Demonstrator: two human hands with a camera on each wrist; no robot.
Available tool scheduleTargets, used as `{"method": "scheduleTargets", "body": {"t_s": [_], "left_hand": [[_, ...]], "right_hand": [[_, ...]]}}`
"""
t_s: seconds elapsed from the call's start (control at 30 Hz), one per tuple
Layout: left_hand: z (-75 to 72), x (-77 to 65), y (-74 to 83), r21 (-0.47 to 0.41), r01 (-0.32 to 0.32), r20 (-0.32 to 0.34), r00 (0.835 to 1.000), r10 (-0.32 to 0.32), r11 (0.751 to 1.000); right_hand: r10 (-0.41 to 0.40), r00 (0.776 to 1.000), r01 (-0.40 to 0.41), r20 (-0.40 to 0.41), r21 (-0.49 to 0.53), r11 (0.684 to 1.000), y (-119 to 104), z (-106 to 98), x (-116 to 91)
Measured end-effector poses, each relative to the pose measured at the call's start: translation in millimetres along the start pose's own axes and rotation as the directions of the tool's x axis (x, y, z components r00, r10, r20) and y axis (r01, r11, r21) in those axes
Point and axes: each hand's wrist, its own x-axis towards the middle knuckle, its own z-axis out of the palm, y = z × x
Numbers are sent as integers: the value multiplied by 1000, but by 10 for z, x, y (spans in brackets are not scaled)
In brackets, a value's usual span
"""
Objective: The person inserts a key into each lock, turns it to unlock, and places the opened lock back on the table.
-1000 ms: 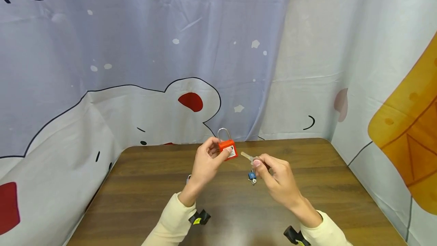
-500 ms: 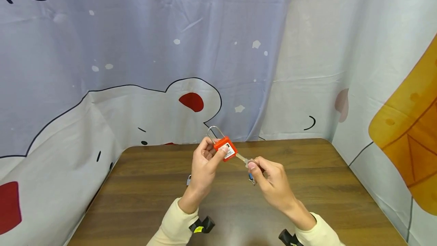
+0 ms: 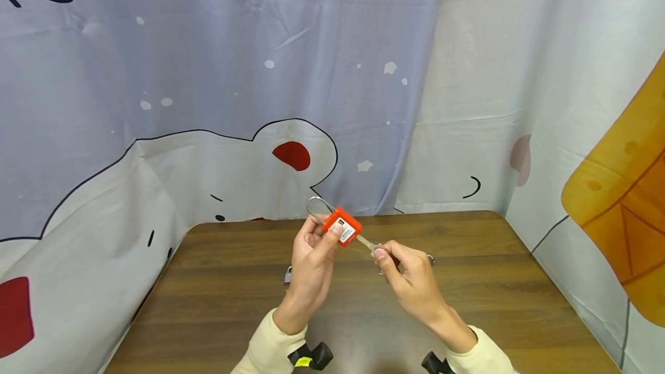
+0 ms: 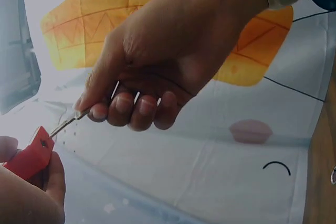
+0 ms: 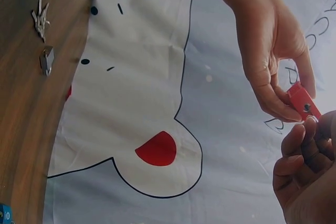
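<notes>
My left hand pinches a red-orange padlock by its body, thumb across the white label. The steel shackle points up and to the left, and the padlock is tilted above the table. Between thumb and forefinger, my right hand pinches a metal key. The key's tip meets the lower end of the padlock in the head view. From the left wrist view, the key reaches the keyhole face of the red padlock. A round keyway shows in the right wrist view.
A small silver padlock lies on the wooden table left of my left hand, with a bunch of keys near it. Something small and blue lies at the table's corner in the right wrist view. A printed curtain hangs behind.
The padlock has tilted, its shackle swinging left and its lower end turning toward the key. My right hand has moved left, bringing the key from apart to the padlock's lower end.
</notes>
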Motion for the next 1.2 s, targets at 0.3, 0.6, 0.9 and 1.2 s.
{"method": "scheduleTargets", "body": {"t_s": [0.3, 0.6, 0.9, 1.2], "left_hand": [[33, -55, 6, -60, 26, -39, 999, -29, 998], [48, -84, -18, -69, 32, -38, 999, -34, 997], [52, -113, -34, -47, 17, -38, 999, -19, 999], [47, -132, -45, -27, 15, -32, 999, -16, 1000]], "right_hand": [[-1, 1000, 1, -5, 9, 1000, -9, 26, -1], [-7, 1000, 7, 2, -13, 1000, -31, 28, -10], [6, 1000, -6, 13, -13, 1000, -30, 36, -25], [35, 999, -35, 25, -13, 999, -26, 43, -41]]}}
